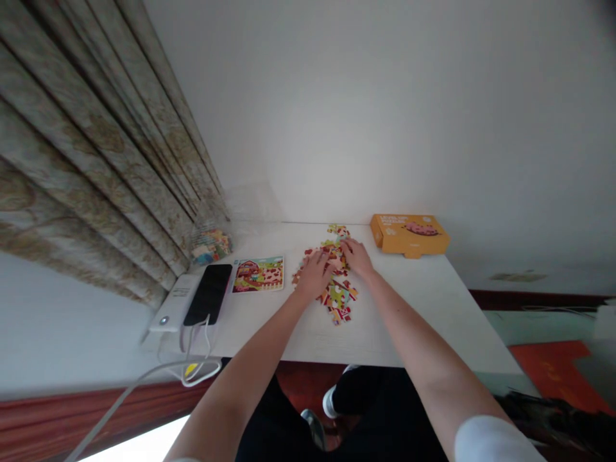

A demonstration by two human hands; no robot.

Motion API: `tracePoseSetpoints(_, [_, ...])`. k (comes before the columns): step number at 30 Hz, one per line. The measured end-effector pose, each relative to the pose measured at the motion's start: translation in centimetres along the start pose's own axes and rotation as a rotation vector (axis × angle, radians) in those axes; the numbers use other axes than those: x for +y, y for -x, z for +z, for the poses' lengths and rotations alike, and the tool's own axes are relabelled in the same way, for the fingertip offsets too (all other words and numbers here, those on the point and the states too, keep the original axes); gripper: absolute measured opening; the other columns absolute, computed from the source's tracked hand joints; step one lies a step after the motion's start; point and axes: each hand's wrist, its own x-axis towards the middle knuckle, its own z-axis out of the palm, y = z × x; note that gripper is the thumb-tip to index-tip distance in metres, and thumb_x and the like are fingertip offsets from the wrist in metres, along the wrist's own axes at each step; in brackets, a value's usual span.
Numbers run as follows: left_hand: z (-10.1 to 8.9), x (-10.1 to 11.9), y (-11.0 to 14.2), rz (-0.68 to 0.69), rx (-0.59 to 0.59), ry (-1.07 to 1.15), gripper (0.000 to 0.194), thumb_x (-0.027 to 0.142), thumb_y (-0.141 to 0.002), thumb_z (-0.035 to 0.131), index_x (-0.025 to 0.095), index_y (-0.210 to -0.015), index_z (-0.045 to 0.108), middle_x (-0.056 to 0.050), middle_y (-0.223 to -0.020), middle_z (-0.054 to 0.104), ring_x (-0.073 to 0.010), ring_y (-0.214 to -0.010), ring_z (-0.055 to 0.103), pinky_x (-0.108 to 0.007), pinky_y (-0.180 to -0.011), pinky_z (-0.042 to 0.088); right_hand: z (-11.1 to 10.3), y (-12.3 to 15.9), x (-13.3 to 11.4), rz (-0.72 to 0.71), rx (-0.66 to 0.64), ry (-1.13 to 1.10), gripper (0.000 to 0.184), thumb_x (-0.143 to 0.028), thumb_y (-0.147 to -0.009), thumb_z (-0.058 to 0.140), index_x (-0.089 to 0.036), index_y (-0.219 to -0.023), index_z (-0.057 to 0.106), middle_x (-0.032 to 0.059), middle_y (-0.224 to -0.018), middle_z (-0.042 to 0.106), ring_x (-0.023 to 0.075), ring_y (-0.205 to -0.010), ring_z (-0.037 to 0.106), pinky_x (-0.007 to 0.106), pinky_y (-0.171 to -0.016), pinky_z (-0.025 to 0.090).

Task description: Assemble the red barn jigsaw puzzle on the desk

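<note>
Touching jigsaw pieces [337,296] near table edge [308,223]

The puzzle pieces [339,298] are matt printed cardboard, and the box [409,234] is smooth orange card with a soft sheen. The desk [409,314] has a smooth, pale laminate finish, while the phone [208,294] is glossy black glass. Beside it, the bag [240,215] is thin, clear, shiny plastic, and the curtain [86,154] is heavy woven cloth with a slightly rough texture.
</note>
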Motion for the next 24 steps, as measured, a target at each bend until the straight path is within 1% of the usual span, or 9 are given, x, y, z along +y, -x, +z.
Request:
tracePoseSetpoints(3, [-0.6, -0.6, 2.0, -0.054, 0.028, -0.016, 0.051, 0.04, -0.11, 0.026, 0.024, -0.151, 0.051, -0.008, -0.164, 0.042, -0.02, -0.153, 0.035, -0.047, -0.129, 0.021, -0.4, 1.9, -1.0, 0.02, 0.066, -0.017, 0.046, -0.038, -0.109, 0.033, -0.01, -0.132, 0.062, 0.0186, -0.143, 0.06, 0.0229, -0.137, 0.051, 0.046, -0.116, 0.035])
tracePoseSetpoints(5, [-1.1, -1.4, 2.5, -0.059, 0.013, -0.053, 0.05, 0.04, -0.11, 0.027, 0.025, -0.152, 0.05, -0.008, -0.166, 0.039, -0.0211, -0.155, 0.032, -0.05, -0.129, 0.019, -0.4, 5.8, -2.1, 0.005, 0.096, -0.006, 0.049, -0.048, -0.102, 0.051, -0.015, -0.136, 0.06, 0.0196, -0.151, 0.053, 0.0284, -0.143, 0.044, 0.052, -0.119, 0.032])
tracePoseSetpoints(6, [-1.3, -1.7, 2.3, -0.049, -0.005, -0.068, 0.051, 0.041, -0.11, 0.027, 0.025, -0.153, 0.049, -0.008, -0.167, 0.036, -0.022, -0.156, 0.03, -0.051, -0.129, 0.019, -0.2, 8.3, -2.9, -0.035, 0.099, 0.027, 0.057, -0.055, -0.096, 0.059, -0.018, -0.14, 0.058, 0.0193, -0.155, 0.048, 0.033, -0.147, 0.04, 0.058, -0.12, 0.03])
tracePoseSetpoints(9, [-1.6, -2.3, 0.6, 0.007, -0.06, -0.089, 0.053, 0.044, -0.109, 0.028, 0.026, -0.155, 0.047, -0.007, -0.171, 0.029, -0.025, -0.158, 0.024, -0.053, -0.129, 0.019, 0.8, 15.4, -5.2, -0.159, -0.028, 0.132, 0.078, -0.067, -0.085, 0.069, -0.03, -0.151, 0.05, 0.0134, -0.166, 0.035, 0.0419, -0.154, 0.026, 0.072, -0.12, 0.019])
tracePoseSetpoints(12, [-1.6, -2.6, -1.9, 0.029, -0.114, -0.096, 0.055, 0.048, -0.108, 0.03, 0.028, -0.157, 0.045, -0.006, -0.17, 0.029, -0.0279, -0.158, 0.023, -0.055, -0.129, 0.017, 1.8, 19.0, -6.0, -0.117, -0.067, 0.206, 0.065, -0.063, -0.094, 0.059, -0.037, -0.153, 0.047, 0.0103, -0.168, 0.033, 0.0447, -0.154, 0.025, 0.078, -0.117, 0.016])
tracePoseSetpoints(14, [-1.4, -2.7, -2.7, 0.037, -0.151, -0.094, 0.056, 0.048, -0.108, 0.03, 0.028, -0.158, 0.043, -0.006, -0.169, 0.033, -0.0282, -0.158, 0.026, -0.054, -0.129, 0.018, 1.9, 18.8, -5.1, -0.01, -0.035, 0.246, 0.056, -0.056, -0.101, 0.048, -0.037, -0.154, 0.048, 0.012, -0.166, 0.036, 0.0455, -0.152, 0.03, 0.079, -0.115, 0.018])
tracePoseSetpoints(17, [-0.9, -2.7, -1.9, 0.082, -0.146, -0.073, 0.054, 0.045, -0.108, 0.031, 0.026, -0.157, 0.044, -0.006, -0.165, 0.04, -0.0252, -0.155, 0.031, -0.049, -0.128, 0.022, 1.4, 16.0, -2.5, 0.11, -0.003, 0.291, 0.053, -0.049, -0.105, 0.039, -0.032, -0.155, 0.048, 0.0158, -0.162, 0.042, 0.0436, -0.149, 0.036, 0.074, -0.117, 0.023])
tracePoseSetpoints(21, [0.2, -1.1, 2.0, 0.013, -0.01, -0.037, 0.051, 0.043, -0.107, 0.036, 0.019, -0.149, 0.052, -0.012, -0.158, 0.05, -0.0255, -0.149, 0.042, -0.046, -0.125, 0.032, 0.7, 10.5, -0.3, 0.137, -0.003, 0.279, 0.051, -0.041, -0.107, 0.035, -0.026, -0.154, 0.049, 0.0169, -0.161, 0.045, 0.0361, -0.15, 0.039, 0.061, -0.122, 0.026])
tracePoseSetpoints(24, [1.4, 1.4, 5.1, -0.026, 0.096, 0.021, 0.051, 0.044, -0.106, 0.041, 0.018, -0.148, 0.051, -0.016, -0.155, 0.052, -0.0277, -0.146, 0.046, -0.048, -0.122, 0.038, 0.9, 6.1, -0.3, 0.14, 0.025, 0.183, 0.052, -0.038, -0.108, 0.034, -0.015, -0.15, 0.053, 0.0215, -0.159, 0.045, 0.0378, -0.149, 0.037, 0.059, -0.122, 0.026])
